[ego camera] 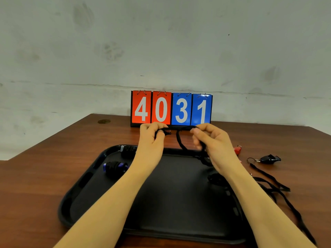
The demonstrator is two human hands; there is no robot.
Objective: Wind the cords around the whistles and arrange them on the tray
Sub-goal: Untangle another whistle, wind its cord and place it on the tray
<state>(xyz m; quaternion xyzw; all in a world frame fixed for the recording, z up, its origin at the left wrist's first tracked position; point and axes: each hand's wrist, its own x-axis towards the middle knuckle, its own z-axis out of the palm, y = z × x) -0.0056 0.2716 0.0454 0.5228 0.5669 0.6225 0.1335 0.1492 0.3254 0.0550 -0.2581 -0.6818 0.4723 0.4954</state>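
**Whistle cord, held above tray**

Item: black cord (180, 140), stretched between both hands above the far edge of the black tray (161, 221). Left hand (152, 135) pinches one end at 9 o'clock; right hand (209, 138) pinches the other at 3 o'clock, a loop sagging between them (whistle itself not discernible). Two wound whistles (115, 167) lie at the tray's 10 o'clock. A loose black whistle (269, 159) rests on the surface (44, 176), 3 o'clock of the tray.

White digits 4, 0, 3, 1 on the flip scoreboard (171, 108)
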